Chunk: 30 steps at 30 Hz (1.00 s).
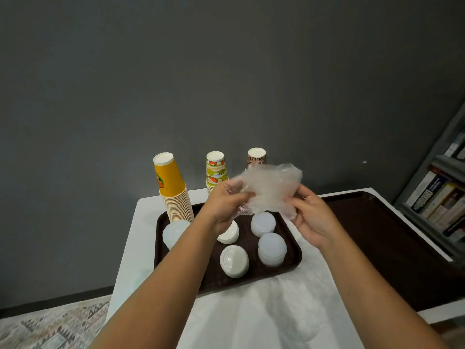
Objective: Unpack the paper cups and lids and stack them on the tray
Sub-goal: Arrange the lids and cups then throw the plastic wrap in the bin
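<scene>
Stacks of white lids [234,261] sit on a dark brown tray [292,258] on a white table [136,238]. Above them, the left hand [224,205] and right hand [310,217] pinch a crumpled clear plastic wrapper [269,188] between them. Behind, upside-down stacks of paper cups [173,192] stand along the tray's far edge before a grey wall [226,71].

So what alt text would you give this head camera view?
Two hands, left hand and right hand, crumple a clear plastic wrapper above a brown tray holding lid stacks and an orange cup stack.
</scene>
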Available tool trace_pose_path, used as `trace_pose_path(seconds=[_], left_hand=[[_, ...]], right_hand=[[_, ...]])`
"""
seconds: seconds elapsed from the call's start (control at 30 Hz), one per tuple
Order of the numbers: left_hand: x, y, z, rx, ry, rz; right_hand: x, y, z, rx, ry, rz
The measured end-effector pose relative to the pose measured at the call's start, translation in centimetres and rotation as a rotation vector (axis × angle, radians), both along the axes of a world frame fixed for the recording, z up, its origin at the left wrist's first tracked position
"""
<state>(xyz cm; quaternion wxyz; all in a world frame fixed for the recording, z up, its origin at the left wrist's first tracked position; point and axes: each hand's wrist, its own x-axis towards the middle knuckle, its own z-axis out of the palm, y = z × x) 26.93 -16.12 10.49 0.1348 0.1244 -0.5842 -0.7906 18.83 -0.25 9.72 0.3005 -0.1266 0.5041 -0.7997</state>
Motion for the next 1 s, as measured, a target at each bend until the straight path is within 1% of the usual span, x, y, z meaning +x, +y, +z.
trace_pose_path(seconds=[0.07, 0.2, 0.27, 0.37, 0.43, 0.47, 0.53, 0.6, 0.63, 0.67, 0.7, 0.73, 0.77, 0.8, 0.87, 0.97, 1.0], left_hand=[[-0.1, 0.0, 0.0, -0.003, -0.008, -0.008], [-0.1, 0.2, 0.2, -0.090, 0.018, -0.031], [-0.1, 0.3, 0.5, -0.146, 0.038, -0.037], [-0.1, 0.0, 0.7, -0.280, 0.065, -0.008], [0.0, -0.1, 0.9, -0.413, 0.084, -0.017], [0.2, -0.1, 1.1, -0.480, 0.091, -0.041], [0.7, -0.5, 1.8, -0.644, 0.073, -0.179], [1.4, -1.7, 2.7, -0.837, 0.019, -0.452], [1.7, -2.2, 3.2, -0.851, -0.008, -0.574], [1.9, -2.7, 3.5, -0.796, -0.022, -0.625], [1.9, -2.9, 3.6, -0.703, -0.026, -0.601], [1.8, -2.8, 3.5, -0.639, -0.036, -0.519], [1.5, -2.6, 3.4, -0.629, -0.056, -0.419], [1.3, -2.0, 3.2, -0.677, -0.088, -0.340], [0.7, -0.9, 2.5, -0.821, -0.151, -0.256], [0.0, 0.2, 1.4, -1.141, -0.201, -0.136], [-0.1, 0.5, 1.3, -1.209, -0.205, -0.103]], right_hand=[[0.0, 0.0, 0.0, -0.001, -0.020, -0.017], [0.0, 0.2, 0.3, 0.071, 0.029, -0.010], [-0.2, 0.5, 0.6, 0.091, -0.016, 0.011], [-0.8, 1.3, 1.0, 0.169, -0.080, 0.170], [-0.9, 1.5, 1.2, 0.267, -0.046, 0.236], [-1.0, 1.4, 1.1, 0.298, -0.007, 0.225], [-1.0, 1.2, 0.9, 0.341, 0.101, 0.141], [-1.0, 1.2, 0.9, 0.369, 0.206, 0.046], [-1.0, 1.3, 1.0, 0.385, 0.267, 0.005], [-1.0, 1.5, 1.2, 0.405, 0.336, -0.027], [-1.0, 1.6, 1.3, 0.422, 0.407, -0.046], [-1.0, 1.6, 1.5, 0.426, 0.466, -0.049], [-0.8, 1.5, 1.7, 0.417, 0.512, -0.039], [-0.6, 1.3, 1.8, 0.404, 0.550, -0.024], [-0.3, 0.8, 1.9, 0.402, 0.622, -0.017], [0.3, 0.3, 2.2, 0.411, 0.707, -0.057], [0.5, 0.3, 2.3, 0.410, 0.738, -0.079]])
